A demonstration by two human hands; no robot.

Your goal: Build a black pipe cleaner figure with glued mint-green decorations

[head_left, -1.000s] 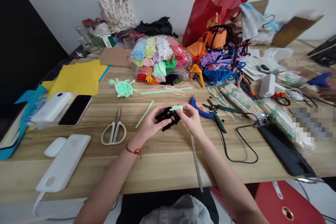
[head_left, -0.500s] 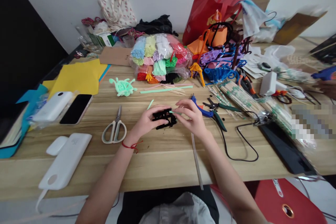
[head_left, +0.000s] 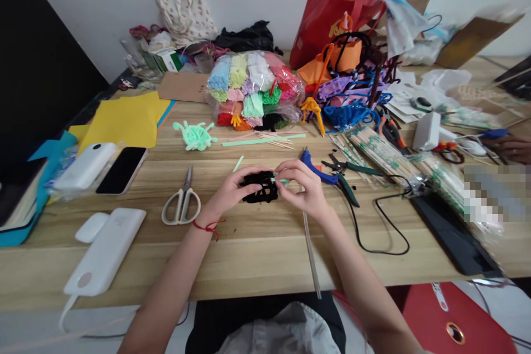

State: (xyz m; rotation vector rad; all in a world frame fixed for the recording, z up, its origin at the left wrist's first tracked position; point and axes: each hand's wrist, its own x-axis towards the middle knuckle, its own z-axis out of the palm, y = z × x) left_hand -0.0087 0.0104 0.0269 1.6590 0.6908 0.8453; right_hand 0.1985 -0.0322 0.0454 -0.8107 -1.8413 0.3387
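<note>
My left hand [head_left: 232, 192] is closed around one side of a small black fuzzy frame [head_left: 267, 193], which looks bent from pipe cleaners. Gaps show between its bars. At the frame's right side, my right hand [head_left: 302, 187] pinches a mint-green strip [head_left: 283, 182] against it. The fingers cover most of that strip, so its full shape is hidden. Just behind my left hand lies a short green piece [head_left: 238, 163]. White-handled scissors [head_left: 181, 204] rest to the left, and a blue glue gun [head_left: 317, 168] lies right beside my right hand.
A clear glue stick [head_left: 311, 254] crosses the table's front edge. Green-handled pliers [head_left: 347, 191] lie at the right. Farther back are a mint-green fuzzy bundle [head_left: 196, 136] and a bag of coloured pipe cleaners [head_left: 253, 91]. Another person's hand [head_left: 516, 148] appears at the far right.
The black frame has tilted in my hands, so more of its barred face shows. My right fingers have moved in closer to it. The other person's blue tool has shifted left and down.
</note>
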